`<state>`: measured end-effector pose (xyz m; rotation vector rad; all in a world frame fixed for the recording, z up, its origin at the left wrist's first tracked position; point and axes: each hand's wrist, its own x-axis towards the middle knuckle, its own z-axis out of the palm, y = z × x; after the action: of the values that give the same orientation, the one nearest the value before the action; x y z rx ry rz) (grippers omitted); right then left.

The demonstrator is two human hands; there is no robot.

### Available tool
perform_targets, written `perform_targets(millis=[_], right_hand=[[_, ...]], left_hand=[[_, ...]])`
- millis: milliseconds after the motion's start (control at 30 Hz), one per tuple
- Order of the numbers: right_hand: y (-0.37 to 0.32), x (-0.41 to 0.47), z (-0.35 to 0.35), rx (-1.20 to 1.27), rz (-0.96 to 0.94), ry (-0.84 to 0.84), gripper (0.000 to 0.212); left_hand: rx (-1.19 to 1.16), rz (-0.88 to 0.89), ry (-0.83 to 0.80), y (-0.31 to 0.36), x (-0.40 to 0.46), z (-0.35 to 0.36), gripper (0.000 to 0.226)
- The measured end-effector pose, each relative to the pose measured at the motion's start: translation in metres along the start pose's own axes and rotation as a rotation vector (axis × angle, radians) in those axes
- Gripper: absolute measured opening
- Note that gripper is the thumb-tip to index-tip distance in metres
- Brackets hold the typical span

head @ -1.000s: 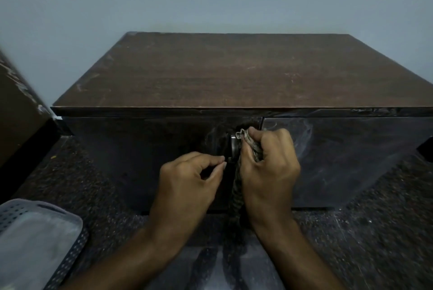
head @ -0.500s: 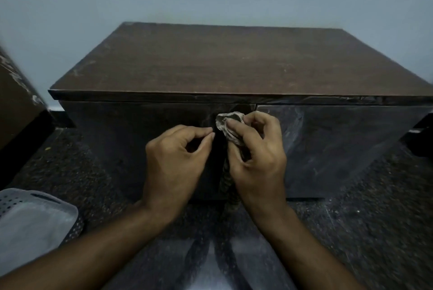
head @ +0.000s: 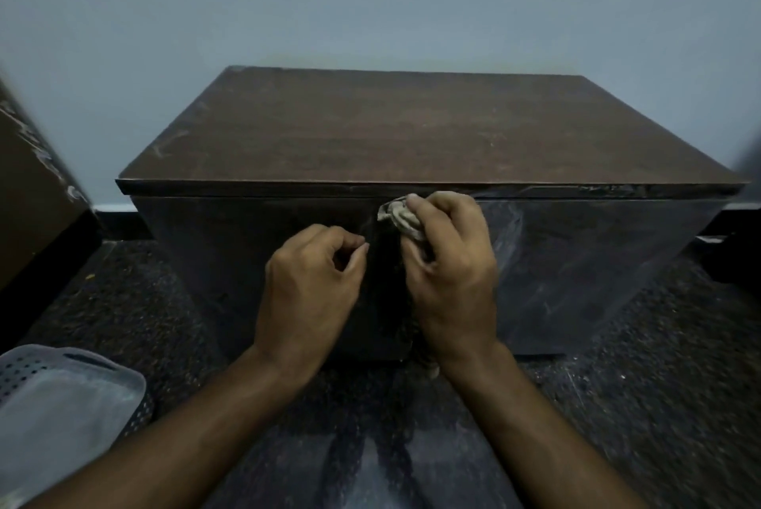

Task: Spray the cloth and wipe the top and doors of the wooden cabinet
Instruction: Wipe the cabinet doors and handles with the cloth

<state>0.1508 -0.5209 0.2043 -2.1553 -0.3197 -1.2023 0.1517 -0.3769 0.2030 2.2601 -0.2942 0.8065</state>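
Right hand (head: 451, 261) grips bunched cloth (head: 399, 216) against cabinet (head: 412, 138) front, just under its top edge. Left hand (head: 313, 282) beside it, fingers curled; contents cannot be told.

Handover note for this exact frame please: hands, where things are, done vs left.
Right hand: grips the bunched cloth, pressed at the top of the cabinet front, where the two doors meet.
Left hand: fingers curled, holding nothing visible, just left of that seam.
Right door shows wipe streaks; left door shows none I can make out.
Spray bottle: not in view. Grey basket on the floor at left.
Left: finish doors; the top's state is unclear.
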Motion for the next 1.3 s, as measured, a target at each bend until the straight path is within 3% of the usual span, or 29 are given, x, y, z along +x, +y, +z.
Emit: perform_targets(millis=[100, 267, 400, 533, 700, 900, 1133, 1300], right_hand=[[-0.008, -0.010, 0.007, -0.045, -0.097, -0.108, 0.022], [0.003, -0.009, 0.003, -0.045, 0.011, 0.023, 0.027], [0.001, -0.012, 0.005, -0.025, -0.083, -0.063, 0.025], [0.010, -0.006, 0.000, 0.009, 0.030, 0.094, 0.026], [-0.003, -0.007, 0.011, 0.015, -0.065, 0.003, 0.027], [-0.002, -0.001, 0.010, 0.052, 0.100, 0.194, 0.025], [0.003, -0.002, 0.009, 0.033, 0.091, 0.169, 0.025], [-0.004, -0.018, 0.021, -0.095, -0.155, -0.040, 0.019]], left_hand=[[-0.005, -0.027, -0.007, -0.004, -0.002, -0.003, 0.005], [-0.037, -0.062, 0.022, -0.003, 0.002, 0.000, 0.004], [-0.015, 0.007, -0.019, 0.001, 0.000, 0.007, 0.005], [-0.033, -0.006, 0.001, 0.004, 0.000, 0.010, 0.004], [-0.044, 0.019, 0.015, 0.010, 0.003, 0.005, 0.005], [-0.080, -0.019, 0.037, 0.002, -0.001, 0.002, 0.006], [-0.076, -0.015, -0.004, -0.001, -0.005, 0.007, 0.012], [-0.048, -0.046, 0.043, -0.005, -0.004, 0.000, 0.012]])
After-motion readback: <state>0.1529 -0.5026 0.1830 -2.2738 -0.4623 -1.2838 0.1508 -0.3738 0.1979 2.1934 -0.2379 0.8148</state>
